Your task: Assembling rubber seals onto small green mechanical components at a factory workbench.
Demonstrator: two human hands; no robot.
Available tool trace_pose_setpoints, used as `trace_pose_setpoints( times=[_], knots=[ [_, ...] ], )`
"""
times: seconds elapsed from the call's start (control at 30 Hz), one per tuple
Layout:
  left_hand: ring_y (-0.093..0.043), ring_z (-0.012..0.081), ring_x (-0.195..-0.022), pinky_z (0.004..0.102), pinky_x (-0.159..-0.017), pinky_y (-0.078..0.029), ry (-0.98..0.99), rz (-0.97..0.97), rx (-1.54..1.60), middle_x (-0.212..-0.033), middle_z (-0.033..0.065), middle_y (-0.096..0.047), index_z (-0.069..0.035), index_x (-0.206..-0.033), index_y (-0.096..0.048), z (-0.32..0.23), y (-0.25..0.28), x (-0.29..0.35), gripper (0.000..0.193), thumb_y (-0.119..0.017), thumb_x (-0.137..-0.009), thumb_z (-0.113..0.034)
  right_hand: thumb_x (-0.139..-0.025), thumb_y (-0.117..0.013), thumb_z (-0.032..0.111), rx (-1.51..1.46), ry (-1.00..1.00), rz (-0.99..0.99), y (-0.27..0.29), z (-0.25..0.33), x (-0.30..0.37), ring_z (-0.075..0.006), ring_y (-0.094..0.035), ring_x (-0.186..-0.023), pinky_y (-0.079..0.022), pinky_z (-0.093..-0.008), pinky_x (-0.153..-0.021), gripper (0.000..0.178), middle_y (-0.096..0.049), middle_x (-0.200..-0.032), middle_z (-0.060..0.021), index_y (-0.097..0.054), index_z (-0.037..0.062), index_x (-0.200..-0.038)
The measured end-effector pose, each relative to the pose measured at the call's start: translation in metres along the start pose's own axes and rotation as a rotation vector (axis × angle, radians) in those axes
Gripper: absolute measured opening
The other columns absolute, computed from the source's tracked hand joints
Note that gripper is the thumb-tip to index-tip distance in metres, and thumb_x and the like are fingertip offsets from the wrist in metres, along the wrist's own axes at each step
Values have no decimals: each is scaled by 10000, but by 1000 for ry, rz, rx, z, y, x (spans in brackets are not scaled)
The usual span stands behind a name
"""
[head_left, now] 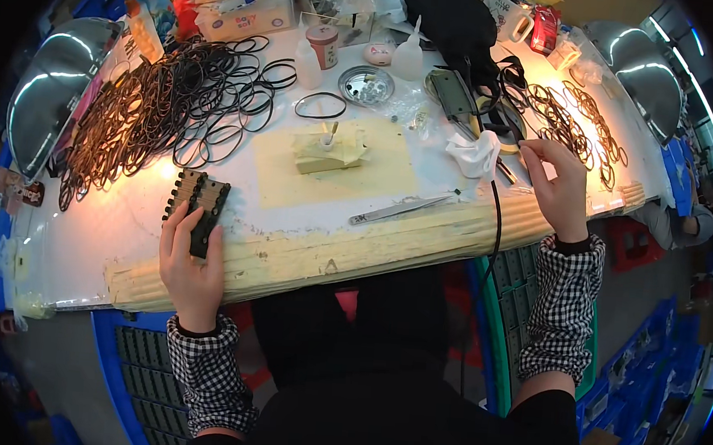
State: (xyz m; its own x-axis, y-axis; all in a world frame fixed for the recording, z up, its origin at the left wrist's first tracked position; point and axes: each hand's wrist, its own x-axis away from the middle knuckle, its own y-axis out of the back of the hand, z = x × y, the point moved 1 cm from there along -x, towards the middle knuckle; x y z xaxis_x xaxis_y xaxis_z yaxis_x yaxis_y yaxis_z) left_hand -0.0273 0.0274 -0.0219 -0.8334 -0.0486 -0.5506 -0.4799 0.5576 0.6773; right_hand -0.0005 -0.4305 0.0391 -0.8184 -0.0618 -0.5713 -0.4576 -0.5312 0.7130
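On the left, near the table's padded front edge, my left hand (192, 265) has its fingers closed on a dark block (200, 212) with rows of small knobs along its sides. My right hand (555, 191) is raised at the right, its thumb and index fingertips pinched together. Whatever may be between those fingertips is too small to make out. Just left of it lie a crumpled white tissue (473, 154) and a roll of tape (504, 121). Metal tweezers (403, 209) rest between the hands, in front of a yellow tape-wrapped block (328, 156) with a small white cup on top.
A large heap of black rubber bands (158, 101) covers the table's left side; more loops (578, 126) lie at the right. A metal dish (366, 86) and squeeze bottles (408, 58) stand further back. A black cable (497, 224) hangs over the front edge. Trays (143, 381) sit below.
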Motion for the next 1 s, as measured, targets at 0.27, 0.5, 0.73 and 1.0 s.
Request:
trace_pose_setpoints(
  times=[0.27,0.5,0.73,1.0],
  knots=[
    [-559,373,-1125,434,-960,-427,-19,-65,-65,-1129,221,-608,8,-1004,-558,2,2,1,255,-711,-825,-87,-824,-724,294,142,104,-6,-47,24,-48,-229,-625,-725,-496,-330,-611,306,-625,-772,-97,-620,13,-887],
    [-511,395,-1197,544,-1097,-282,-4,-94,-82,-1180,188,-609,-35,-1017,-573,5,2,2,290,-731,-812,-166,-756,-748,458,629,127,140,-88,31,-70,-280,-630,-826,-521,-378,-666,570,-618,-853,-115,-536,55,-1099],
    [-468,403,-1256,548,-1101,-274,-50,-123,-51,-1224,187,-589,-35,-1088,-567,3,3,1,379,-752,-797,-192,-768,-742,317,542,116,78,-83,15,-80,-291,-659,-766,-539,-377,-660,464,-633,-835,-145,-524,33,-1063],
    [-438,370,-1302,494,-1128,-279,-186,-161,207,-1280,170,-559,-19,-1238,-515,-13,6,2,551,-769,-753,-81,-866,-706,244,-445,-350,65,-26,38,-62,-87,-608,-741,-494,-237,-692,407,-647,-820,-48,-572,-14,-1151]
  ],
)
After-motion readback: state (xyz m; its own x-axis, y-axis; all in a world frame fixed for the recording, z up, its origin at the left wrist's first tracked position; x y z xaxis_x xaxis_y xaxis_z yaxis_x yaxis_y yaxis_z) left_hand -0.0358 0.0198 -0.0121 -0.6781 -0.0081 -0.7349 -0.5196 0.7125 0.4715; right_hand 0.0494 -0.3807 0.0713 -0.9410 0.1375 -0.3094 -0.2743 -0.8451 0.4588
